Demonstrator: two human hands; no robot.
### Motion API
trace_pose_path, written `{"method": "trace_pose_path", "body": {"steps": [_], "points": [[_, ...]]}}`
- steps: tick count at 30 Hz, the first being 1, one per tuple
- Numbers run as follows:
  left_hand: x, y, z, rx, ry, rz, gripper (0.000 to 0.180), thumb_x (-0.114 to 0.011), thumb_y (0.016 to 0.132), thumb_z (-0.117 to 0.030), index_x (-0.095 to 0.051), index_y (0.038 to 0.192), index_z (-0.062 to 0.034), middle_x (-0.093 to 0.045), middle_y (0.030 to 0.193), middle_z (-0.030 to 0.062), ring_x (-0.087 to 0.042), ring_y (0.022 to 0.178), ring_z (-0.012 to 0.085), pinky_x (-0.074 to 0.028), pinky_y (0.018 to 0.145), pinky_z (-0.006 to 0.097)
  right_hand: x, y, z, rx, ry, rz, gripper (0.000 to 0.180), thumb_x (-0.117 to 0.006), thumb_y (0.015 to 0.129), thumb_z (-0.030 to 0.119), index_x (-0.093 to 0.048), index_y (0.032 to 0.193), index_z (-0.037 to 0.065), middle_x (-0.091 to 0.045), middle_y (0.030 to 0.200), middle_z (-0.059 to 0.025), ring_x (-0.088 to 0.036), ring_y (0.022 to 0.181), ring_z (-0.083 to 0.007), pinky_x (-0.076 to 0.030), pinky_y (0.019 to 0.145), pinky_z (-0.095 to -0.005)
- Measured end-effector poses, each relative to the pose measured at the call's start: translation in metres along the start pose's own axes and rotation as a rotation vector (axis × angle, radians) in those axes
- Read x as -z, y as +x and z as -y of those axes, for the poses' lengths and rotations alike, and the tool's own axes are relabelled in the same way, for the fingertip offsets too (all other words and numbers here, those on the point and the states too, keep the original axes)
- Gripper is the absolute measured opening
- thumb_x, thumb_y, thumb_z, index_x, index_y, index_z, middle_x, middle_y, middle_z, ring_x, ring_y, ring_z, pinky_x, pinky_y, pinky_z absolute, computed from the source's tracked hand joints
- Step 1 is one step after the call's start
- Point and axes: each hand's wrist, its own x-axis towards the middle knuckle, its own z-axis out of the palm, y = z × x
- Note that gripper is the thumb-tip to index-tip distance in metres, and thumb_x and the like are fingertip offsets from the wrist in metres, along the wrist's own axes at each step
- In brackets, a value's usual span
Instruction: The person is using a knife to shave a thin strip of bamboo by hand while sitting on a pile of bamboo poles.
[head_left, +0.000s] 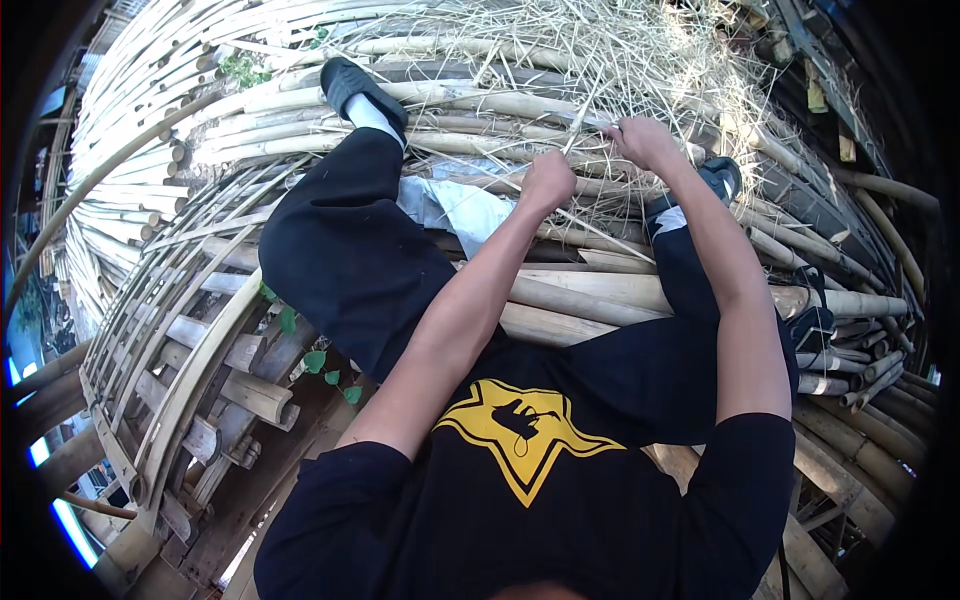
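My left hand (549, 182) is closed in a fist around a thin, pale bamboo strip (576, 128), whose upper part sticks out past the thumb side. Just to the right, my right hand (645, 143) is closed too, thumb and fingertips pinched together. What sits in that pinch is too fine to make out against the straw-like shavings behind. The two hands are a short way apart, above the bamboo poles between my feet. A crumpled whitish sheet (470, 208) lies on the poles to the left of my left hand.
Long bamboo poles (560, 300) lie stacked beneath me. Loose shavings (640, 55) cover the far side. At left are a slatted bamboo frame (190, 340) and cut pole ends (165, 170). My left shoe (350, 88) and right shoe (720, 178) rest on the poles. A dark strapped item (812, 325) lies at right.
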Motion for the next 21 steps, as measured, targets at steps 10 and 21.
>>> {"method": "trace_pose_path", "body": {"steps": [10,21], "points": [[0.019,-0.039,-0.019,-0.273,0.052,-0.014,0.031,-0.043,0.089,-0.018,-0.062,0.084,0.006,-0.061,0.081,0.0294,-0.06,0.081,0.0446,-0.048,0.077,0.048,0.029,-0.014,-0.041,-0.105,0.002,-0.12,0.061,-0.031,0.093,0.053,-0.061,0.078,0.002,-0.064,0.082,-0.0207,-0.061,0.079,-0.0388,-0.048,0.071,-0.0482],[0.035,-0.06,-0.05,-0.21,-0.109,0.233,0.044,-0.04,0.094,-0.031,-0.054,0.076,0.0061,-0.059,0.073,0.0258,-0.056,0.069,0.0433,-0.042,0.067,0.047,0.071,-0.032,-0.057,-0.187,0.012,0.052,0.052,-0.058,0.077,0.049,-0.066,0.085,-0.002,-0.065,0.086,-0.0225,-0.063,0.085,-0.0372,-0.05,0.075,-0.0435]]}}
